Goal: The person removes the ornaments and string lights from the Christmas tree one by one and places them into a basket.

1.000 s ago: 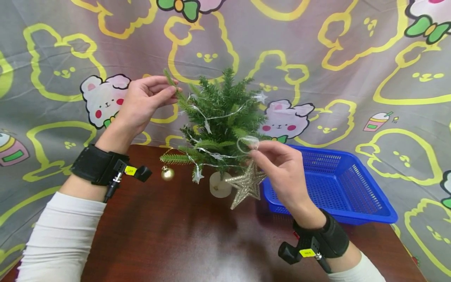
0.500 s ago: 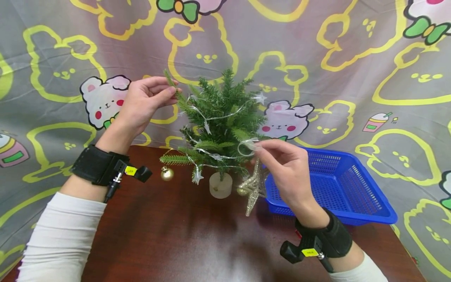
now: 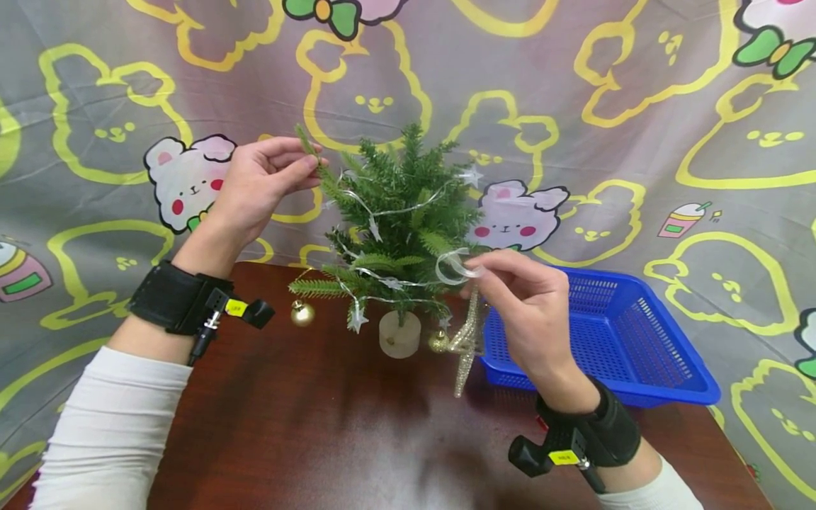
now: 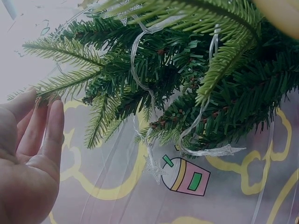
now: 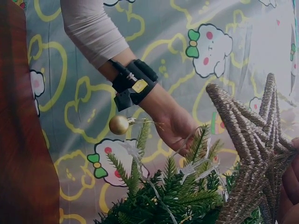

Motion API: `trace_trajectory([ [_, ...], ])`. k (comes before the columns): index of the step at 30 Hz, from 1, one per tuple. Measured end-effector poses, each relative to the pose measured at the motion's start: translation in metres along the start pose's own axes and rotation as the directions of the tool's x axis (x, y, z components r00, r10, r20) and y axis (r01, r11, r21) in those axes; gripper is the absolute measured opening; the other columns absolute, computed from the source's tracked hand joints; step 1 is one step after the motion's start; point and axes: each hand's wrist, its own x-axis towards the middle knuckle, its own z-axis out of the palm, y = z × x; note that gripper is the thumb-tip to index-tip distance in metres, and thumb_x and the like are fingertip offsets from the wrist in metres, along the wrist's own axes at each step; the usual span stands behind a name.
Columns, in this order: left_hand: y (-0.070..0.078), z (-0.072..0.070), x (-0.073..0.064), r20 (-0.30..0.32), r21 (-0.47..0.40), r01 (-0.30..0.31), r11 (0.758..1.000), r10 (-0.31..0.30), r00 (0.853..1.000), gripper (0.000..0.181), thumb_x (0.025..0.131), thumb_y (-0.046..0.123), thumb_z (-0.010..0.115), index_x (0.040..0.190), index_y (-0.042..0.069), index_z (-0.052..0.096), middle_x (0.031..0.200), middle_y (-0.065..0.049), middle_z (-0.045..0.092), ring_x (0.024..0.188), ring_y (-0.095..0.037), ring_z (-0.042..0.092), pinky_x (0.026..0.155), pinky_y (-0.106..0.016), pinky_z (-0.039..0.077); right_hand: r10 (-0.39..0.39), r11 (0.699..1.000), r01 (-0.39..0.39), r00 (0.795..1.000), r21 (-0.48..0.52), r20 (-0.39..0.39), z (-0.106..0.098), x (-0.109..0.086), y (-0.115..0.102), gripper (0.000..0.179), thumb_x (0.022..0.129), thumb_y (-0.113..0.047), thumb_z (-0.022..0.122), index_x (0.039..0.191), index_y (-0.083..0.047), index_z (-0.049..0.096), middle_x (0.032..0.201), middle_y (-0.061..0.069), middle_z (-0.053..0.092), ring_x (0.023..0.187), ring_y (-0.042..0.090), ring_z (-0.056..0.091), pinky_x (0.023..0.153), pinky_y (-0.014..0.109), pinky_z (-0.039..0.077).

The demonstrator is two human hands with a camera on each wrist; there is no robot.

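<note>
A small green Christmas tree [image 3: 401,205], wound with a clear string of star lights [image 3: 392,283], stands on a pale round base [image 3: 399,335]. With thumb and fingers my left hand [image 3: 258,180] pinches the tip of a branch [image 4: 70,83] at the tree's upper left. Lower right of the tree, my right hand [image 3: 532,312] pinches a clear ribbon loop [image 3: 451,268]. Below that hand hangs a glittery gold star [image 3: 468,343], seen edge-on in the head view and large in the right wrist view [image 5: 254,149]. How the star joins the loop is hidden by the fingers.
A gold ball [image 3: 302,314] hangs from a lower left branch; another gold ball [image 3: 438,341] is beside the star. The blue basket [image 3: 663,382] sits behind my right hand on the dark wooden table [image 3: 287,425]. A patterned curtain [image 3: 542,57] backs the table.
My right hand has shifted slightly right with the ribbon and star. The star has turned from facing the camera to edge-on, uncovering the gold ball beside it. My left hand stays put.
</note>
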Motion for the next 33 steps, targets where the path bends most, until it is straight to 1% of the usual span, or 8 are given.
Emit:
trace_trajectory([
  [4,0.0,0.0,0.001,-0.002,-0.002,0.001,1.0,-0.001,1.0,0.017,0.091,0.002,0.067,0.108,0.0,0.069,0.096,-0.006,0.077,0.088,-0.014,0.074,0.079,-0.025,0.06,-0.004,1.0,0.005,0.999,0.019,-0.044,-0.002,0.0,-0.002,0.018,0.092,0.011,0.058,0.095,0.003,0.073,0.077,0.005,0.073,0.063,0.016,0.068,0.059,0.024,0.054],
  [7,-0.001,0.0,0.001,0.0,0.002,-0.006,1.0,0.006,1.0,0.017,0.091,0.002,0.068,0.108,0.0,0.069,0.096,-0.006,0.076,0.088,-0.013,0.074,0.079,-0.025,0.06,-0.008,0.998,0.013,0.997,0.067,-0.081,-0.004,0.0,-0.003,0.017,0.093,0.009,0.057,0.095,0.003,0.074,0.075,0.005,0.072,0.063,0.016,0.068,0.058,0.024,0.053],
  [11,-0.002,-0.001,0.001,0.001,0.001,-0.012,1.0,0.012,1.0,0.018,0.09,0.002,0.068,0.108,0.0,0.069,0.097,-0.006,0.076,0.088,-0.014,0.074,0.079,-0.026,0.06,-0.021,0.988,0.04,0.992,0.152,-0.128,-0.007,0.002,-0.002,0.018,0.092,0.011,0.057,0.094,0.004,0.074,0.079,0.006,0.073,0.068,0.012,0.068,0.063,0.022,0.054],
  [14,-0.002,-0.002,0.001,-0.001,-0.007,-0.012,1.0,0.012,1.0,0.017,0.09,0.002,0.068,0.108,-0.001,0.069,0.098,-0.006,0.076,0.088,-0.014,0.074,0.08,-0.027,0.06,-0.023,0.983,0.049,0.989,0.178,-0.145,-0.007,0.003,0.0,0.02,0.091,0.013,0.057,0.093,0.004,0.074,0.084,0.005,0.074,0.072,0.008,0.068,0.066,0.019,0.054],
  [17,-0.002,-0.002,0.001,0.0,-0.01,-0.009,1.0,0.009,1.0,0.018,0.09,0.001,0.068,0.108,-0.001,0.069,0.098,-0.006,0.076,0.088,-0.014,0.074,0.08,-0.027,0.06,-0.018,0.985,0.042,0.99,0.168,-0.14,-0.008,0.002,0.0,0.021,0.09,0.014,0.057,0.093,0.004,0.074,0.085,0.005,0.074,0.072,0.007,0.067,0.067,0.019,0.053],
  [22,-0.003,-0.002,0.001,-0.001,-0.011,-0.007,1.0,0.007,1.0,0.018,0.09,0.002,0.068,0.108,0.0,0.069,0.097,-0.006,0.076,0.088,-0.014,0.074,0.079,-0.027,0.06,-0.003,0.993,0.019,0.992,0.12,-0.127,-0.011,0.0,0.0,0.021,0.089,0.015,0.058,0.092,0.003,0.075,0.086,0.005,0.074,0.069,0.006,0.065,0.064,0.019,0.052],
  [31,-0.003,-0.002,0.001,-0.002,-0.01,-0.005,1.0,0.005,1.0,0.019,0.09,0.002,0.068,0.109,0.0,0.069,0.098,-0.006,0.076,0.089,-0.014,0.074,0.08,-0.027,0.06,0.039,0.998,-0.034,0.994,0.048,-0.106,-0.018,-0.004,0.0,0.019,0.089,0.013,0.059,0.094,0.003,0.075,0.091,0.005,0.075,0.068,0.006,0.064,0.061,0.018,0.051],
  [33,-0.004,-0.002,0.001,-0.002,-0.013,-0.006,1.0,0.006,1.0,0.019,0.09,0.002,0.068,0.109,-0.001,0.069,0.098,-0.006,0.076,0.089,-0.014,0.073,0.08,-0.026,0.06,0.054,0.998,-0.051,0.993,0.022,-0.109,-0.02,-0.004,0.0,0.018,0.09,0.012,0.06,0.094,0.003,0.075,0.089,0.006,0.076,0.067,0.006,0.064,0.059,0.019,0.051],
])
